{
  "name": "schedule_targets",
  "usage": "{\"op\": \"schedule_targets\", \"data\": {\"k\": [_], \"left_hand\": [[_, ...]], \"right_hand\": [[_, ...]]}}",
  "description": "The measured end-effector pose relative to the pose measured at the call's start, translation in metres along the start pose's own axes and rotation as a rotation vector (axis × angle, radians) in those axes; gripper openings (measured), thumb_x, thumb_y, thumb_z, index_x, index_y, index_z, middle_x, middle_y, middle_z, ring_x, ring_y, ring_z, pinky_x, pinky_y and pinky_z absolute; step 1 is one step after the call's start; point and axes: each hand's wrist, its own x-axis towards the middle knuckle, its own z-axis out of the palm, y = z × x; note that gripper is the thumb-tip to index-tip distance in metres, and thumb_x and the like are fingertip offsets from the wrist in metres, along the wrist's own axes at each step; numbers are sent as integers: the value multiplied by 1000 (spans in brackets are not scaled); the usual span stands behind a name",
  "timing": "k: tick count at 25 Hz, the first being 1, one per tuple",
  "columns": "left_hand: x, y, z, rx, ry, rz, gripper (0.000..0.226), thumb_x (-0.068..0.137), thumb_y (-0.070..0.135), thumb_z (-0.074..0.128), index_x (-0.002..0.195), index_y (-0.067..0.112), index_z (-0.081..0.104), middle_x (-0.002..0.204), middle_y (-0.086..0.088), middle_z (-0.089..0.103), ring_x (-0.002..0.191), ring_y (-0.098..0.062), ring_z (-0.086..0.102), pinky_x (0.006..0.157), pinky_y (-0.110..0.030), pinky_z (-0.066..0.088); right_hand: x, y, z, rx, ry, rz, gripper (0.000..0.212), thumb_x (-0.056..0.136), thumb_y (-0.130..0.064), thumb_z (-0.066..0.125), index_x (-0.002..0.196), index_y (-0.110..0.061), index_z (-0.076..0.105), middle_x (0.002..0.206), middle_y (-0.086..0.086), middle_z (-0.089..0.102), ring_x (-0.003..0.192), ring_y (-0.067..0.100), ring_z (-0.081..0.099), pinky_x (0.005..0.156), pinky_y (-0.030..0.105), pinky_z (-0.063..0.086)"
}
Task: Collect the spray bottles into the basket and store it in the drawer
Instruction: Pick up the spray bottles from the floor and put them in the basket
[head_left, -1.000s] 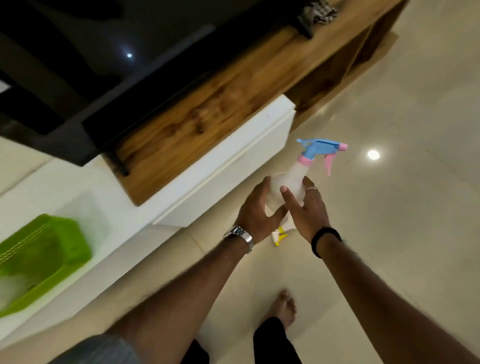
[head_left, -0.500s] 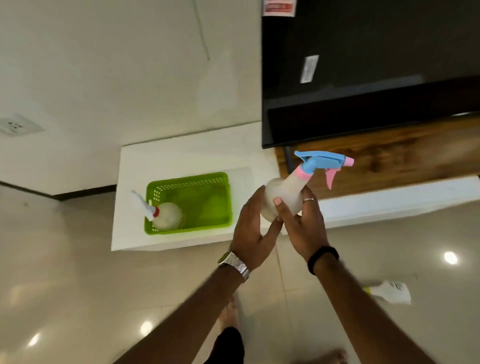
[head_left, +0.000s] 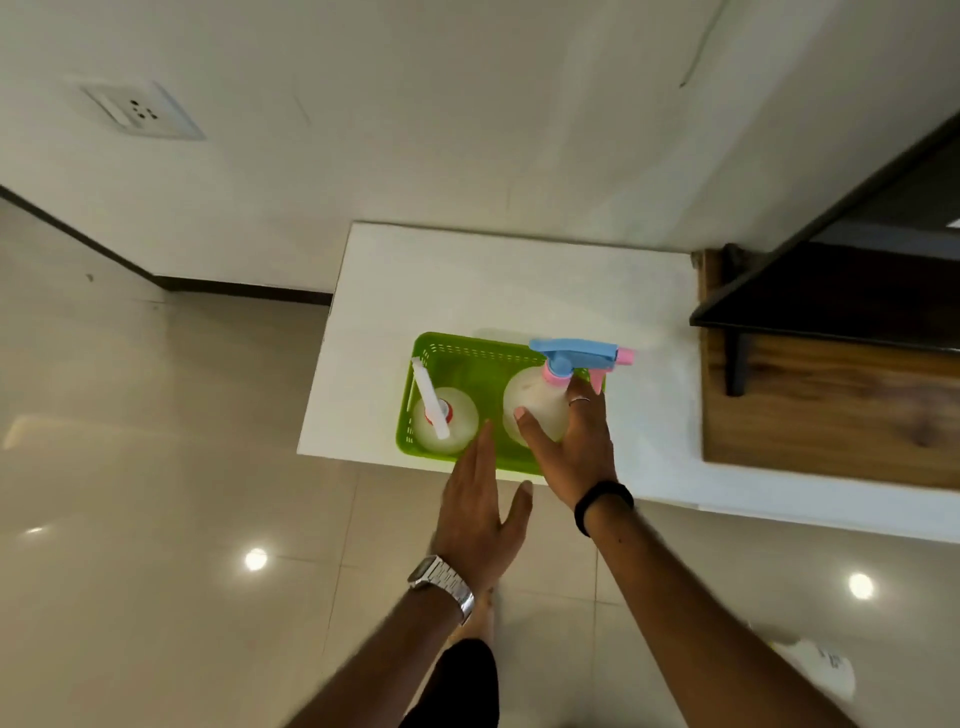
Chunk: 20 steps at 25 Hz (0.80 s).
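Note:
A green basket (head_left: 457, 345) sits near the front edge of a white cabinet top (head_left: 519, 280). Inside its left half stands a clear spray bottle with a white and red nozzle (head_left: 445, 418). My right hand (head_left: 574, 447) grips a second clear bottle with a blue and pink trigger head (head_left: 535, 410), held upright in the basket's right half. My left hand (head_left: 480, 512) is off the bottle, flat with fingers apart, just in front of the basket. A third white bottle (head_left: 826, 670) lies on the floor at the lower right.
A dark shelf and wooden panel (head_left: 831, 405) rise at the right of the white cabinet. Glossy tiled floor (head_left: 156, 519) spreads to the left and front. A wall socket (head_left: 140, 111) sits on the wall. My foot shows below my left wrist.
Both hands carried the blue and pink bottle over to the basket and lowered it in. My left hand came off the bottle. The view turned to face the basket.

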Motion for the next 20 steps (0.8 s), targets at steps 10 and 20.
{"op": "schedule_targets", "data": {"k": [10, 20], "left_hand": [[-8, -36, 23, 125, -31, 40, 81, 92, 30, 58, 158, 0, 20, 166, -16, 23, 156, -27, 17, 127, -38, 16], [-8, -37, 27, 146, -93, 51, 87, 90, 27, 60, 158, -3, 14, 168, -19, 13, 157, -32, 5, 127, -42, 18]], "right_hand": [[-6, 35, 41, -299, -123, 16, 72, 85, -65, 64, 145, -31, 44, 140, -3, 54, 122, 13, 50, 87, 24, 43], [-20, 33, 34, -698, -161, -94, 62, 98, -54, 50, 134, -3, 59, 157, 14, 44, 146, 31, 37, 117, 51, 31]]}}
